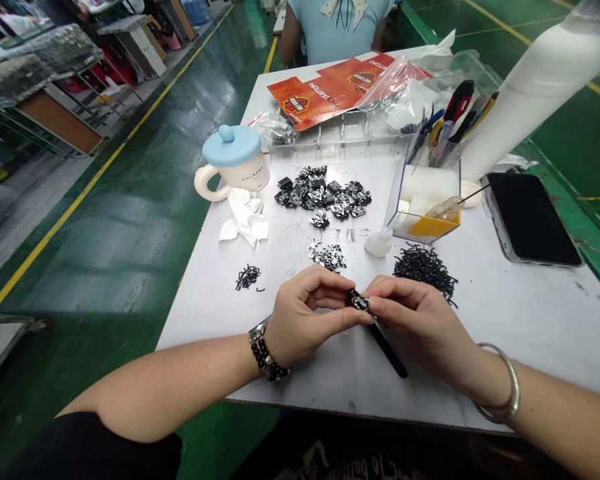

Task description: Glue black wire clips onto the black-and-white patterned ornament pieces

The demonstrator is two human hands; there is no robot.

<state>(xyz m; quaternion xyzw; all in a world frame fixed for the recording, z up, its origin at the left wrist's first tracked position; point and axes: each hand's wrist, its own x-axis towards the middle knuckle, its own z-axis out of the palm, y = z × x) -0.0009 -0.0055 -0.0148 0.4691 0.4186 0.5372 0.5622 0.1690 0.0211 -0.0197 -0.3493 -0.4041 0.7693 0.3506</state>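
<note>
Between both hands is a small black part with shiny silver pieces (359, 301). My left hand (307, 307) pinches it from the left, between thumb and fingers. My right hand (420, 320) closes on its right side with thumb and index fingertip. A slim black stick (389, 352) slants down from beneath the fingers; I cannot tell whether it is held or lies on the table. Just beyond the hands is a scatter of tiny silver pieces (329, 256). Short black bent bits form a big pile (425, 270) by my right hand and a smaller one (248, 277) at left.
Farther back lie black-and-silver parts (320, 190) on the white table (200, 293). A lidded mug (245, 167) and crumpled tissue (247, 220) stand left. Rightward are a small white bottle (379, 243), a tool box (425, 227) and a phone (533, 217). A person (337, 30) sits beyond.
</note>
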